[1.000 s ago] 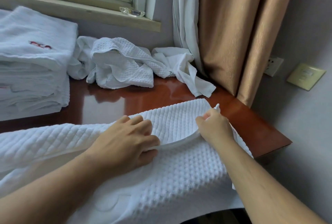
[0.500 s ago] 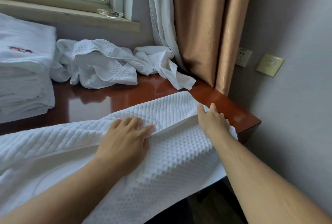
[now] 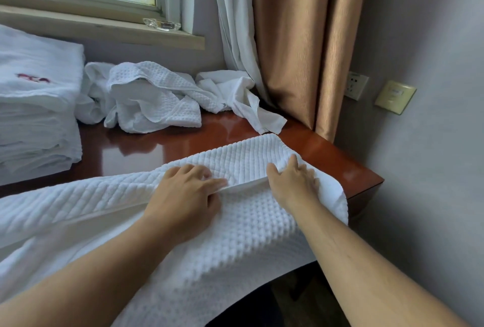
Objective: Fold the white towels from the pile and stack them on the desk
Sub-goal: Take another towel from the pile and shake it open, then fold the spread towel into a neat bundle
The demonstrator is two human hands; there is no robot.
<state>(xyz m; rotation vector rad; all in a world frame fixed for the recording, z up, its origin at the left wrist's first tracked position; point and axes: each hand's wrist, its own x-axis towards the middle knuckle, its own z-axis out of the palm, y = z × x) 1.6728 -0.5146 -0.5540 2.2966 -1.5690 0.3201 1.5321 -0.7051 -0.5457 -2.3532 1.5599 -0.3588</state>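
While the waffle towel lies spread over the near edge of the surface, with its near part hanging off toward the person, both hands rest on the folded-over flap. In the head view, the only one here, the left hand lies flat across the fold line, its grip relaxed and fingers mostly straight, pressing the cloth down. The right hand sits near the towel's right end, fingers laid over the flap's edge; whether that grip pinches the hem or only presses it I cannot tell. I judge the step to be squaring the first fold. Next the edges need aligning and smoothing, then a second fold. The unfolded pile waits at the back under the window, and the folded stack stands at the far left, well apart from the hands.
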